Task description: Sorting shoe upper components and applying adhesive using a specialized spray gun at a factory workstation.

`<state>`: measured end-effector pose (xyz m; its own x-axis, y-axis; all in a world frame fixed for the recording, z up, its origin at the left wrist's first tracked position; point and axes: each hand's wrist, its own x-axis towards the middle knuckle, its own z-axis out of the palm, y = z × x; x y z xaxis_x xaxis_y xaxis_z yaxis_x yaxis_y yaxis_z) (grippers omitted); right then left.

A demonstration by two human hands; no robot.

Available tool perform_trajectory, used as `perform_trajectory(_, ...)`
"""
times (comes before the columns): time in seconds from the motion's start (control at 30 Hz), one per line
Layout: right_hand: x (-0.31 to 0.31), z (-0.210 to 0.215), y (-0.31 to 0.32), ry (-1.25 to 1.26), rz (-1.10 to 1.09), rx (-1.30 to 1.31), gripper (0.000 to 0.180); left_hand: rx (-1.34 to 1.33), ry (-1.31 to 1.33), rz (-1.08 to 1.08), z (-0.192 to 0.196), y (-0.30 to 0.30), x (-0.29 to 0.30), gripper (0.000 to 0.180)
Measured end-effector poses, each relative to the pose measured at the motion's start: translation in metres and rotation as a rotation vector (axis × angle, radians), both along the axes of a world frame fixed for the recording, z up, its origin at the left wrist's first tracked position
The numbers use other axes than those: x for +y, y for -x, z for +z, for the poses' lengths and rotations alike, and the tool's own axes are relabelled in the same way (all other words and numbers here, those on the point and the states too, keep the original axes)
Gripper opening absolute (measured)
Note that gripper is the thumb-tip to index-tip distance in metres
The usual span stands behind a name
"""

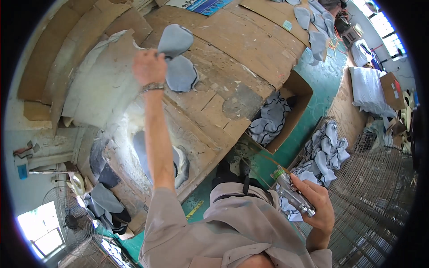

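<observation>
My left hand (149, 67) reaches over the cardboard-covered bench, its fingers closed at the narrow middle of a grey fabric piece (182, 73). That piece has two rounded lobes and a dark edge, and looks like a shoe part. At my right side, my right hand (318, 203) is wrapped round a metal spray gun (292, 193) with a green fitting, well away from the bench top. Under my left forearm, another grey piece (181, 167) lies on a white-crusted patch; the arm hides part of it.
A cardboard box (295, 100) of dark-edged grey pieces stands beside the bench. A heap of similar pieces (324, 154) lies to its right, near a wire rack (366, 192). More grey pieces (107, 201) and a fan (71, 221) are at left.
</observation>
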<state>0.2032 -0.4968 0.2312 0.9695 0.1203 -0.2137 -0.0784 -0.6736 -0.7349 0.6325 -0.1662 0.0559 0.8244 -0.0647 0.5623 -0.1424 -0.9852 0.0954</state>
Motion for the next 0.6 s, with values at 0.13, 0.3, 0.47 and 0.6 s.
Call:
perform_trajectory(0.13,0.002,-0.005,0.003,-0.021,0.016,-0.018,0.08,0.634,0.226,0.078,-0.128,-0.017,-0.054,0.054)
perform_trajectory(0.3,0.004,-0.007,-0.001,-0.058,0.112,-0.045,0.075,0.512,0.458,-0.314,-0.186,0.105,-0.061,0.063)
perform_trajectory(0.47,-0.021,0.005,0.008,-0.137,0.244,-0.079,0.066,0.367,0.558,-0.292,-0.129,0.261,-0.01,0.05)
perform_trajectory(0.6,-0.034,0.01,0.024,-0.231,0.413,-0.108,0.068,0.155,0.292,0.279,-0.119,0.378,0.105,0.046)
